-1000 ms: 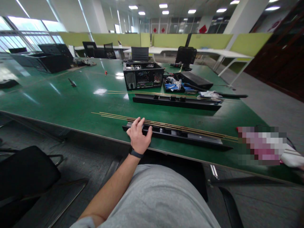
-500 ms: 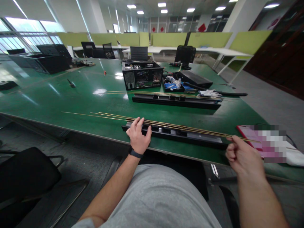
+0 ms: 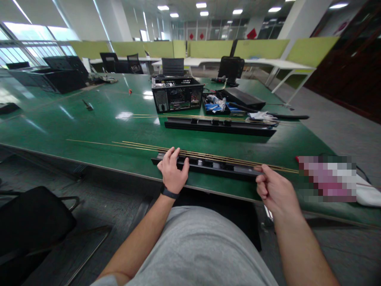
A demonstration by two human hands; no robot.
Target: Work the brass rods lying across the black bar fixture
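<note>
A long black channel-shaped rail (image 3: 218, 166) lies along the table's near edge, with several thin brass-coloured rods (image 3: 208, 154) lengthwise along it. The rods stick out past its left end. My left hand (image 3: 173, 171), with a dark wristband, rests over the rail's left part, fingers spread and tips at the rods. Near the rail's right end, my right hand (image 3: 275, 188) is closed in a pinch, apparently on one thin rod; the grip itself is partly hidden. Rod ends reach out to the right beyond this hand.
A second black rail (image 3: 220, 126) with thin rods lies farther back. Behind it stand an open computer case (image 3: 177, 95) and a tray (image 3: 216, 105) of blue and white items. White gloves (image 3: 262, 117) lie right of them. A pink, partly blurred item (image 3: 324, 178) lies at right.
My right hand has moved left towards the rail's right end. The longest rod's left tip reaches farther left, and its right end has drawn in. My left hand has stayed in place.
</note>
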